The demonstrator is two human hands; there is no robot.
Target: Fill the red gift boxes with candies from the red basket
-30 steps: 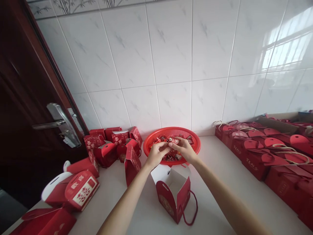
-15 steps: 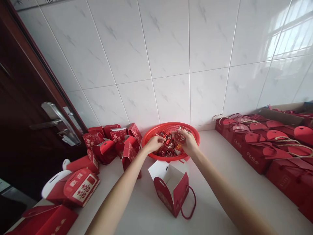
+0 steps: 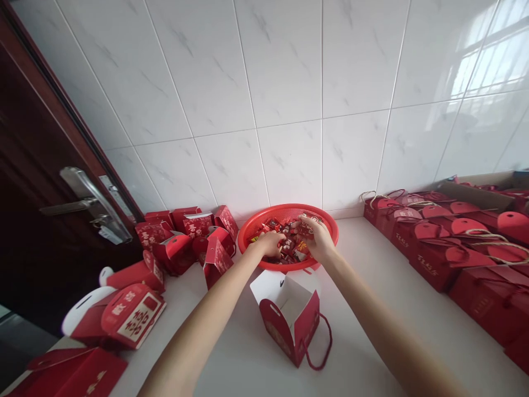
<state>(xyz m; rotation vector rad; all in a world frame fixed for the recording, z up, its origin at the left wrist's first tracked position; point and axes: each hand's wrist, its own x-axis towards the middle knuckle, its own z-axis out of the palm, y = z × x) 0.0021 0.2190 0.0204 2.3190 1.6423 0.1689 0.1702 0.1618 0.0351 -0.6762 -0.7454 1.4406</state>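
A red plastic basket (image 3: 330, 216) holds many small red-wrapped sweets (image 3: 288, 249). Over its left side, my left hand (image 3: 269, 243) reaches among the sweets with its fingers bent together; what they grip is hidden. At the basket's right side my right hand (image 3: 316, 237) is closed around a dark red patterned packet (image 3: 306, 225). In front of the basket stands an open red box (image 3: 285, 325) with a white inside and a dark red cord handle (image 3: 329, 342); nothing shows inside it.
Several red gift boxes (image 3: 176, 251) stand along the left, near a dark door (image 3: 28, 165) with a metal handle. Rows of closed red boxes (image 3: 433, 253) with cords fill the right side. A white tiled wall (image 3: 289, 165) rises behind the basket.
My left hand has moved a little to the right and down into the sweets. My right hand keeps its packet almost in place. The view has shifted slightly.
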